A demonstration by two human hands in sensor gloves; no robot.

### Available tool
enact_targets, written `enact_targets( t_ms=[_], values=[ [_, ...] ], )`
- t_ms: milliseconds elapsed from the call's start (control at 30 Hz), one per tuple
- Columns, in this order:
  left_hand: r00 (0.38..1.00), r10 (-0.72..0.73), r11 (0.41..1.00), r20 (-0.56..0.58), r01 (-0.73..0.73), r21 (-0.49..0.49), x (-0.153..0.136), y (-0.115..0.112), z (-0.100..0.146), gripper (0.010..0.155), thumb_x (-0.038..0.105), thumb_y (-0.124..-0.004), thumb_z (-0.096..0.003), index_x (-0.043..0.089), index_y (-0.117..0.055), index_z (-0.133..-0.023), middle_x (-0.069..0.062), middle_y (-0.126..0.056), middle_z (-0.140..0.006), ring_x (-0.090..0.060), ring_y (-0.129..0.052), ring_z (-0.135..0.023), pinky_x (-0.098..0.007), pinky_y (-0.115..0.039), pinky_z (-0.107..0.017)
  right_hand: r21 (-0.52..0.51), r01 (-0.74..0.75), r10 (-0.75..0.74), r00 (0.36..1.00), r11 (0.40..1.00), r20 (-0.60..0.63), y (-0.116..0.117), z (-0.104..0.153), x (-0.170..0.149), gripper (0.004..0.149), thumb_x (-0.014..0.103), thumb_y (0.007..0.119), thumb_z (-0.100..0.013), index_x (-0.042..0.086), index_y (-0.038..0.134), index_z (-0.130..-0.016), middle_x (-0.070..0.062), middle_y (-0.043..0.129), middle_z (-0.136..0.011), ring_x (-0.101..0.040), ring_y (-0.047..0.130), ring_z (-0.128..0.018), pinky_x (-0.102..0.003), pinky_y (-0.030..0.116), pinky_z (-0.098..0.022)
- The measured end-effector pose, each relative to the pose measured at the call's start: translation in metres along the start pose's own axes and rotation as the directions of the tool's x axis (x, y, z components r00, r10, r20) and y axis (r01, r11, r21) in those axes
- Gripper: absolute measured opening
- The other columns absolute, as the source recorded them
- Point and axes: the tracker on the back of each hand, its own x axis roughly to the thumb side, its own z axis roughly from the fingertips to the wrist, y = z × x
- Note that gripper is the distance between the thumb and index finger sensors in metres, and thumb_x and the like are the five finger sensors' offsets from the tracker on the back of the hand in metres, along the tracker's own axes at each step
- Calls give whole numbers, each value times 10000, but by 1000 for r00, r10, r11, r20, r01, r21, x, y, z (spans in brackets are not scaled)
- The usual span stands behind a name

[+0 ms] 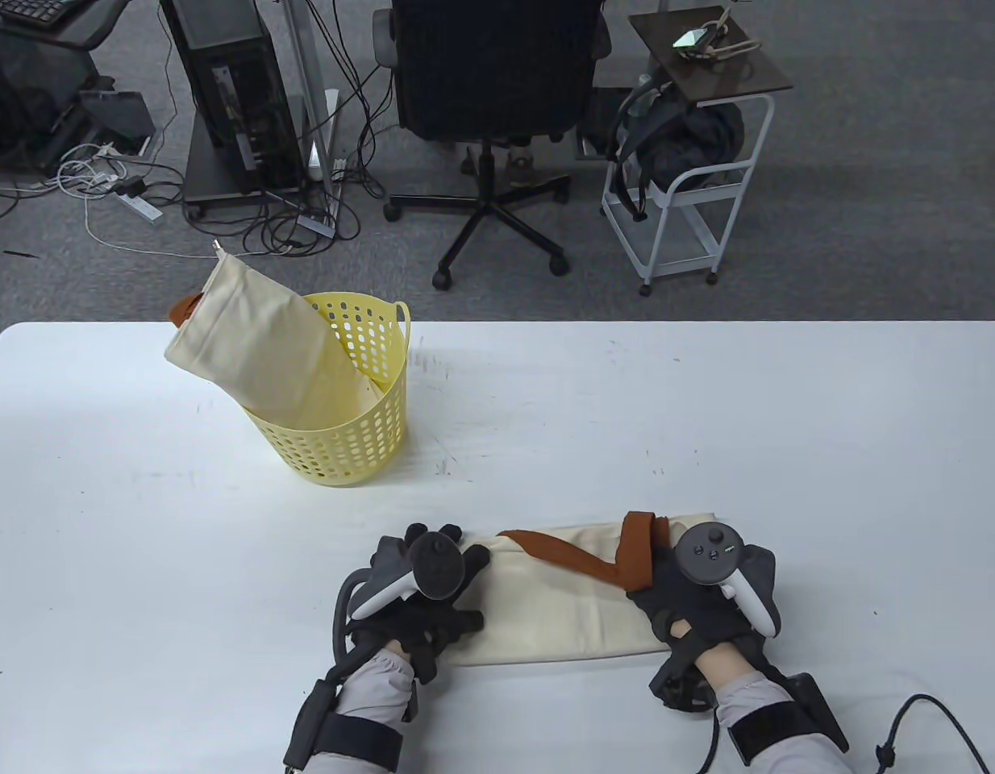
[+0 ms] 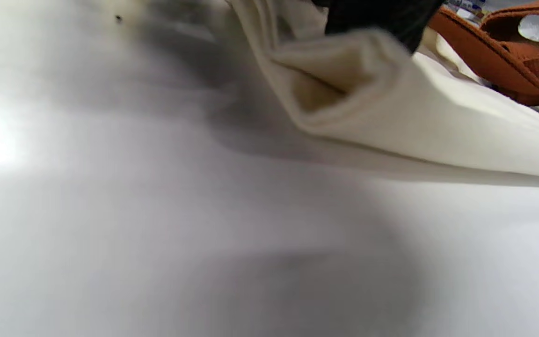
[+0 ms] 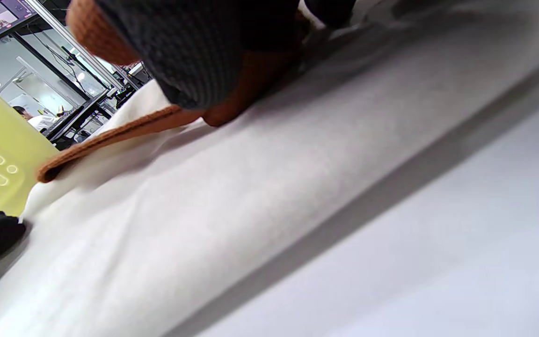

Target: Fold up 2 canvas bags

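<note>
**One bag under both hands, the other waiting in the basket**

The white table (image 1: 707,387) carries everything. On it, far left, stands one yellow basket (image 1: 344,435), tilted, with the second canvas bag (image 1: 264,347) poking out of it in a loose roll, well apart from the hands.

The nearer canvas bag (image 1: 546,613) lies flat at the near edge, partly folded into a band, its long axis running left to right between the two hands, so each hand has one end. Its rust-brown strap (image 1: 594,560) trails across the top toward the right.

The left hand (image 1: 421,597) rests on the bag's left end, fingers curled over the cloth edge; the left wrist view shows the layers lifted there. The right hand (image 1: 691,605) lies on the right end with the strap looped over its fingers (whether it truly pinches the strap I cannot tell).

Count: two bags, one basket, two hands. My guess is the next fold brings one end across toward the other.
</note>
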Motion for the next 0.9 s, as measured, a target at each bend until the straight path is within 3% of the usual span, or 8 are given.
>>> enact_targets(
  t_ms=[100, 233, 367, 467, 567, 633, 767, 900],
  values=[
    [999, -47, 995, -27, 49, 84, 7, 1, 3, 735, 395, -819, -582, 361, -371, -1164, -20, -99, -1235, -366, 3, -1082, -736, -156, -713, -1, -24, 24, 1000, 1000, 6, 3, 1, 2, 441, 336, 787, -524, 228, 760, -951, 0, 562, -1073, -354, 347, -1035, -626, 288, -738],
    [967, -256, 950, -17, 254, 180, 32, 8, 13, 711, 389, -783, -598, 335, -364, -1170, -23, -132, -1240, -362, -46, -1099, -715, -199, -733, -24, -77, 77, 997, 997, 11, 6, 2, 7, 440, 335, 782, -531, 225, 750, -957, -11, 556, -1080, -367, 365, -1039, -643, 305, -737],
    [977, -67, 980, 202, 26, 198, 69, 20, 25, 675, 386, -722, -620, 306, -353, -1179, -40, -163, -1248, -352, -59, -1102, -698, -198, -737, -15, -86, 86, 996, 996, 26, 6, 2, 7, 444, 335, 784, -534, 219, 745, -962, -17, 554, -1083, -374, 371, -1039, -653, 309, -735],
    [944, 66, 992, 322, -98, 83, 105, 19, 27, 665, 361, -703, -624, 258, -357, -1182, -76, -213, -1247, -377, -121, -1104, -693, -235, -733, -4, -80, 80, 996, 997, 33, 6, 1, 6, 445, 334, 783, -536, 216, 742, -964, -21, 548, -1082, -380, 354, -1037, -655, 294, -735],
    [930, 174, 985, 324, -162, -64, 134, 11, 20, 670, 344, -681, -631, 216, -321, -1182, -115, -252, -1246, -416, -208, -1109, -687, -280, -735, 9, -73, 73, 997, 997, 38, 5, 1, 5, 448, 333, 782, -536, 220, 735, -966, -13, 523, -1089, -371, 300, -1042, -651, 267, -736],
    [925, 247, 964, 290, -206, -166, 148, 0, 8, 689, 340, -652, -643, 215, -234, -1176, -119, -194, -1242, -417, -176, -1106, -681, -268, -737, 24, -58, 57, 997, 998, 43, 4, 0, 4, 451, 330, 786, -533, 224, 732, -968, -8, 512, -1088, -365, 266, -1042, -646, 245, -738],
    [912, 330, 938, 245, -287, -197, 158, -28, -19, 714, 330, -623, -646, 237, -117, -1141, -102, -107, -1221, -382, -84, -1084, -660, -209, -731, 52, -32, 29, 998, 998, 50, 1, -3, -1, 454, 323, 798, -522, 242, 742, -964, 5, 377, -1099, -355, 177, -1024, -628, 198, -739],
    [917, 328, 939, 229, -290, -185, 154, -44, -27, 712, 351, -612, -651, 296, -87, -1130, -49, -48, -1212, -335, -19, -1080, -626, -140, -735, 85, -24, 17, 996, 996, 83, -2, -6, -2, 468, 297, 822, -505, 219, 756, -962, -6, 500, -1066, -375, 262, -1024, -643, 210, -733]
  ],
)
